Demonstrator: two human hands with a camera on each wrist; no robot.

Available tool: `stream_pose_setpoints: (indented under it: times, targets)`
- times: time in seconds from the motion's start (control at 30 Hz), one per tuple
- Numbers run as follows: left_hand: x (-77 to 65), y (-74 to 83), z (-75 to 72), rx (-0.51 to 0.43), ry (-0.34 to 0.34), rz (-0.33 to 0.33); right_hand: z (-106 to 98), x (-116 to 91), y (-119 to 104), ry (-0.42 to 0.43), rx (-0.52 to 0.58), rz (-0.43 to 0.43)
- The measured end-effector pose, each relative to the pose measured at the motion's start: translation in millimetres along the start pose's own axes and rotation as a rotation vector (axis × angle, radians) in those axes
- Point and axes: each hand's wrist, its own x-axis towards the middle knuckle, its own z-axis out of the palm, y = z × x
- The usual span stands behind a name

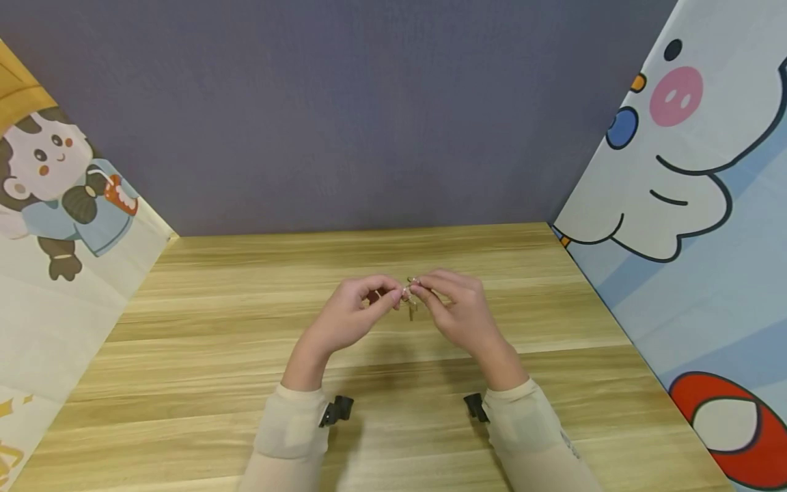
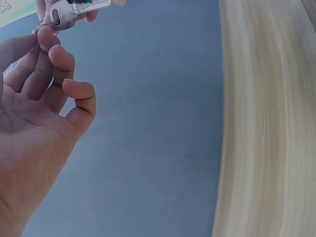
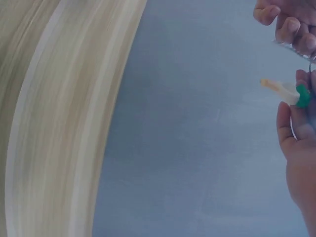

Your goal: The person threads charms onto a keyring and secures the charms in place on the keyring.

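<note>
Both hands meet above the table over a small bunch of keys on a thin metal ring. My left hand (image 1: 353,311) pinches the key ring (image 2: 46,25) between thumb and index finger, its other fingers loosely curled. From the right, my right hand (image 1: 458,307) pinches at the same ring with thumb and fingertips. A silver key (image 2: 79,12) sticks out from the ring in the left wrist view. Below the fingertips a key (image 1: 412,311) hangs in the head view. A small white and green piece with an orange tip (image 3: 286,91) shows by the right fingers; its kind is unclear.
Beneath the hands lies a wood-grain table (image 1: 215,328). A dark grey-blue panel (image 1: 369,123) rises at its far edge. Cartoon-printed panels stand along the left side (image 1: 74,307) and the right side (image 1: 676,294).
</note>
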Motion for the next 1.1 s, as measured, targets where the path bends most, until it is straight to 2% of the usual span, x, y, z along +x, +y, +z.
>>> stream_pose_setpoints:
  times: [0.37,0.73,0.8,0.9,1.0,1.1]
  targets:
    - [0.2,1.6,-1.1,0.023,-0.006,0.035,-2.0,-0.3,-3.6,-0.015,-0.082,-0.062]
    - [1.3,1.6,-0.2,0.057,-0.026,0.055,-3.9,-0.8,-4.7,-0.011,-0.074,-0.040]
    - [1.6,1.5,0.5,0.108,-0.020,0.094,-3.1,-1.1,-3.6,-0.012,-0.072,-0.051]
    - [2.1,1.4,2.1,0.272,0.023,0.192,-2.9,-1.5,-2.1,-0.023,-0.033,-0.043]
    - [2.8,1.6,3.7,0.467,0.092,0.295,-4.1,-2.2,-0.8,-0.043,0.031,0.001]
    - [3.4,2.1,4.4,0.590,0.135,0.361,-6.4,-2.2,-0.5,-0.066,0.082,0.061]
